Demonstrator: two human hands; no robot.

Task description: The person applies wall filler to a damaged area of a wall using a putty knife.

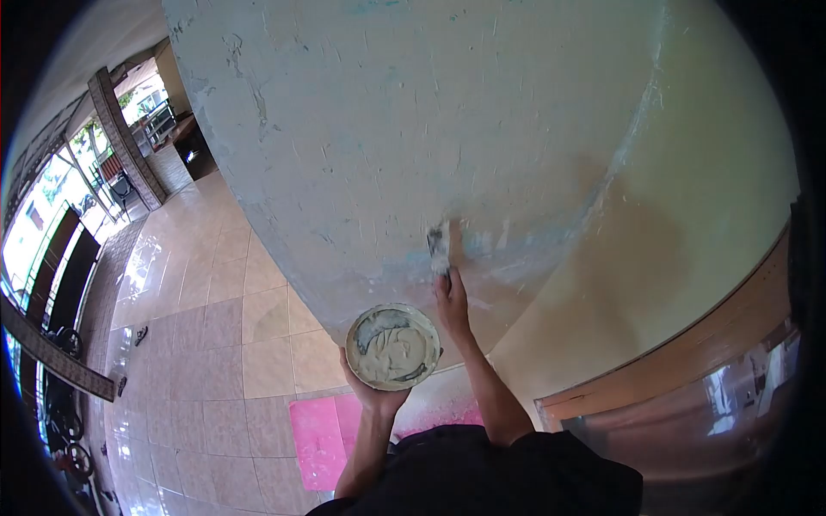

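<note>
Wall (pixel 413 129) blocks ahead; open tiled floor (pixel 215 344) lies left

The wall (pixel 413 129) is pale grey-green with scuffs, the bowl (pixel 393 347) holds off-white putty, the mat (pixel 320 439) is pink.

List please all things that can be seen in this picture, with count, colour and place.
wall: one, pale grey-green and patchy, straight ahead
knife: one, putty-smeared, flat on the wall, in the right hand
bowl: one, round, holding off-white putty, in the left hand
mat: one, pink, on the floor by the wall
floor: beige glossy tiles, left
pillar: one, brick-patterned, far left
left hand: one, under the bowl
right hand: one, raised to the wall, gripping the knife
</note>
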